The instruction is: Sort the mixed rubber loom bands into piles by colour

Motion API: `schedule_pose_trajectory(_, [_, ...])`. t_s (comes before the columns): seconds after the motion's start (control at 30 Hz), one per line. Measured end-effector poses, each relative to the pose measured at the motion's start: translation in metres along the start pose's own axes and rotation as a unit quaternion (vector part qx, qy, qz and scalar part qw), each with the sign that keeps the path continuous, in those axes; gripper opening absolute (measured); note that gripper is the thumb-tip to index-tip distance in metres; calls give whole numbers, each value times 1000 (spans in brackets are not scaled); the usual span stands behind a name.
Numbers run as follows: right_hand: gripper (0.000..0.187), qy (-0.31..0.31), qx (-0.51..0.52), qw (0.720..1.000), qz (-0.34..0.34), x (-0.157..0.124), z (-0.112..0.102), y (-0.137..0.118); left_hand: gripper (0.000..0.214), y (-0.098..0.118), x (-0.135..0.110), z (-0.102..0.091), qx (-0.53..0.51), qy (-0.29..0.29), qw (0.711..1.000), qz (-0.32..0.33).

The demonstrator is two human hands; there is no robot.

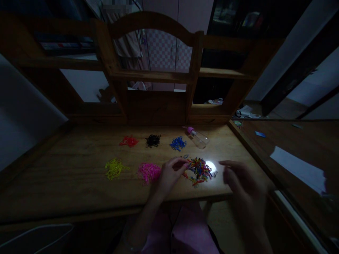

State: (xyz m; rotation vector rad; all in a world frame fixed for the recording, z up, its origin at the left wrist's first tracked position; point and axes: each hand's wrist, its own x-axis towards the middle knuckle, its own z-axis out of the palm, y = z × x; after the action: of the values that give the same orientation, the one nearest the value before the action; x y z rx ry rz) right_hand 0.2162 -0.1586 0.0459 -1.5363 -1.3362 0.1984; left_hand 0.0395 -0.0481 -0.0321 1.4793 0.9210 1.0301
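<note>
A mixed pile of coloured elastic bands [200,170] lies on the wooden desk [79,176] under a small bright light spot. My left hand [171,174] rests beside the pile's left edge, fingers curled together at the bands; what they pinch is too small to name. My right hand [238,178] hovers just right of the pile, blurred by motion. Sorted heaps lie further left and back: yellow [114,168], pink [148,172], red [129,141], black [153,140], blue [178,143].
A clear plastic bottle with a pink cap [198,137] lies on its side behind the mixed pile. A wooden shelf unit [156,77] rises at the desk's back. White paper [299,169] lies on the adjoining surface at right. The room is dark.
</note>
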Motion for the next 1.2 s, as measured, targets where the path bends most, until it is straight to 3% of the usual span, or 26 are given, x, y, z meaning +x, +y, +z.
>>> schedule_pose_trajectory(0.1, [20,-107,7,994,26,-2,36,9,16,4,1,0,-40,-3,999,-22])
schedule_pose_trajectory(0.2, [17,-121,10,992,26,-8,67,14,14,6,2,0,-62,-1,998,-25])
schedule_pose_trajectory(0.3, [15,-136,51,988,52,-13,81,16,14,6,1,-1,-74,17,997,-24])
schedule_pose_trajectory(0.57, [12,-174,117,973,95,-10,84,19,9,21,-14,-7,-66,72,994,-54])
schedule_pose_trajectory(0.67, [10,-172,101,977,69,-11,86,13,10,27,-21,-11,-53,106,991,-68])
schedule_pose_trajectory(0.9, [13,-135,26,990,-32,-17,89,3,16,33,-38,-21,-108,123,980,-111])
schedule_pose_trajectory(1.1, [9,-108,13,993,-44,-17,92,-1,20,32,-43,-22,-139,119,977,-106])
schedule_pose_trajectory(1.2, [24,-96,45,994,-31,-17,91,-5,20,32,-42,-21,-154,112,976,-108])
